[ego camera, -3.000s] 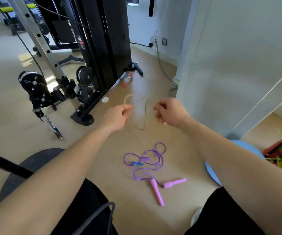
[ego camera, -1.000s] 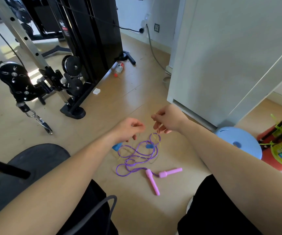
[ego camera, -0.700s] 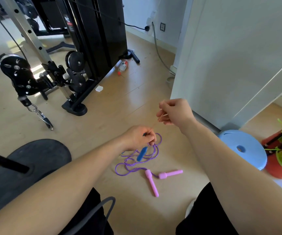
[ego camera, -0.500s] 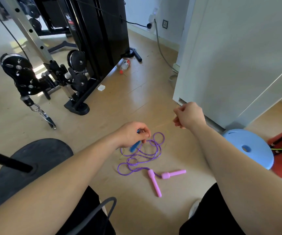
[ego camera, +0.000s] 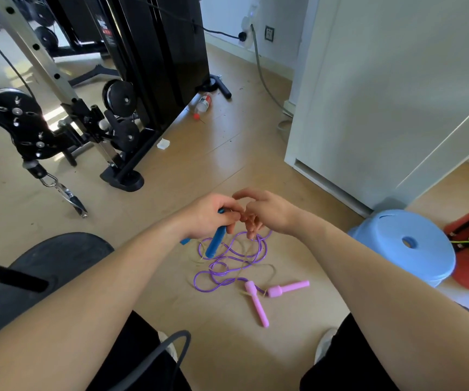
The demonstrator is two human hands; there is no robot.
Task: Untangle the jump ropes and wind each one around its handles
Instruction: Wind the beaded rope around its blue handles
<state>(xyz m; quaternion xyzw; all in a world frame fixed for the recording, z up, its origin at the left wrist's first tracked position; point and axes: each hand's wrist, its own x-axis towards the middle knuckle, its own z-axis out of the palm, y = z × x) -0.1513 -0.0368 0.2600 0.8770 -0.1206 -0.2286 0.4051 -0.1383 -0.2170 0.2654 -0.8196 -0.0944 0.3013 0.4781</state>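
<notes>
My left hand (ego camera: 209,218) grips a blue handle (ego camera: 215,244) that hangs down from my fist above the floor. A second blue handle end (ego camera: 185,240) peeks out just below my left wrist. My right hand (ego camera: 267,211) is right beside the left, fingers loosely spread and pointing down; a thin pale rope cannot be made out between them. Below lies a purple rope (ego camera: 227,261) in loose loops on the floor, ending in two pink handles (ego camera: 273,294). A thin beige rope (ego camera: 267,268) trails among the purple loops.
A black cable machine (ego camera: 131,103) with pulleys stands at the left. A white cabinet (ego camera: 383,94) rises at the right, a light blue stool (ego camera: 405,246) beside it. A black round base (ego camera: 44,272) lies at lower left. A bottle (ego camera: 203,104) lies on the wooden floor.
My left hand has lifted the blue handle off the purple rope. My right hand came down and left from near the cabinet to meet the left hand, fingers now spread.
</notes>
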